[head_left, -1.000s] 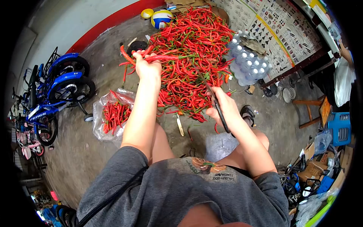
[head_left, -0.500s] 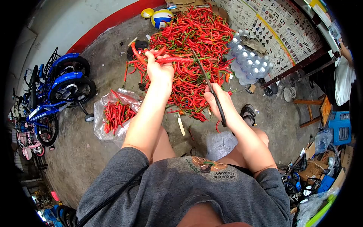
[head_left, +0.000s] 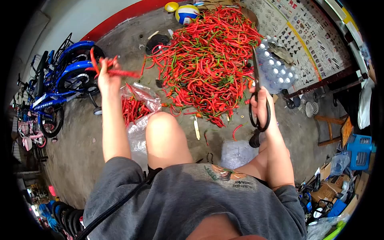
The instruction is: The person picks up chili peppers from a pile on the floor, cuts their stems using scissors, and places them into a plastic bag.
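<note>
My left hand [head_left: 107, 76] is closed around several red chili peppers [head_left: 125, 73], held up at the left near the plastic bag. Scissors [head_left: 256, 74] with dark handles are in my right hand [head_left: 262, 105], their blades pointing away from me at the right side of the heap. A big heap of red chilies [head_left: 208, 60] with green stems covers the floor ahead. Below and right of my left hand, a clear plastic bag [head_left: 154, 100] holds more red chilies [head_left: 134, 110].
Blue bicycles [head_left: 50, 105] stand at the left. A ball [head_left: 187, 15] and a yellow bowl [head_left: 171, 7] lie behind the heap. Wrapped water bottles [head_left: 276, 74] stand right of it, near a wooden stool [head_left: 332, 130] and a blue plastic stool [head_left: 359, 152].
My left hand has swung left, carrying the chilies away from the heap to beside the bag. My right hand with the scissors has moved right, and the blades now point more straight ahead.
</note>
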A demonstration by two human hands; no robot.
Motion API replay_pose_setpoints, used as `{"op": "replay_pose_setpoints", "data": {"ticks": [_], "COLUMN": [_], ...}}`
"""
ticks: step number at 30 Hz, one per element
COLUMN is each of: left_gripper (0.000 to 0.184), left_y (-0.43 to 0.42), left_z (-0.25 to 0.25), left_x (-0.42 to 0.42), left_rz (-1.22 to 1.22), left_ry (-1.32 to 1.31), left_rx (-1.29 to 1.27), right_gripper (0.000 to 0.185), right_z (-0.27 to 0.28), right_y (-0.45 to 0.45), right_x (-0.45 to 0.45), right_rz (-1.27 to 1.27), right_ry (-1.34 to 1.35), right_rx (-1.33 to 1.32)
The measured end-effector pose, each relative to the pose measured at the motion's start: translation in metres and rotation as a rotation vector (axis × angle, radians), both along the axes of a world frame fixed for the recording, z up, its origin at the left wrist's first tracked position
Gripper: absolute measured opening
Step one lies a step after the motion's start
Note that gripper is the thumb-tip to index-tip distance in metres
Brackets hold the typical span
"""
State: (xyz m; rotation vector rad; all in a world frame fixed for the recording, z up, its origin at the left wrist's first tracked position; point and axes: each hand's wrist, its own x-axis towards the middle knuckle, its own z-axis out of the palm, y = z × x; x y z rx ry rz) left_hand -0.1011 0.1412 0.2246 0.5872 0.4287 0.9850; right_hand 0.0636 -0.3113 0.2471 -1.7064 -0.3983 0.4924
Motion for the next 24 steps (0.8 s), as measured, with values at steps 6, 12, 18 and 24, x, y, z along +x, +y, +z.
{"op": "replay_pose_setpoints", "data": {"ticks": [6,12,18,24], "left_gripper": [0.015,0.083,0.057,0.024], "left_y": [0.085,0.018,0.064,0.024], "left_z": [-0.139,-0.223,-0.212,-0.073], "left_x": [-0.137,-0.169,-0.137,0.050], "left_rz": [0.236,-0.455,-0.930,-0.633], "left_ry": [0.964,1.802,2.114,1.967], "left_rx": [0.384,0.621,0.998,1.767], "right_gripper": [0.058,0.049,0.048,0.063], "right_z": [-0.013,-0.023,-0.010,0.012], "right_y": [0.000,0.005,0.001,-0.024], "right_x": [-0.003,-0.002,-0.002,-0.004], "right_rz": [0.043,0.054,0.037,0.008], "right_ry": [-0.110,-0.100,-0.121,-0.088], "right_rx": [-0.119,-0.128,-0.111,-0.088]}}
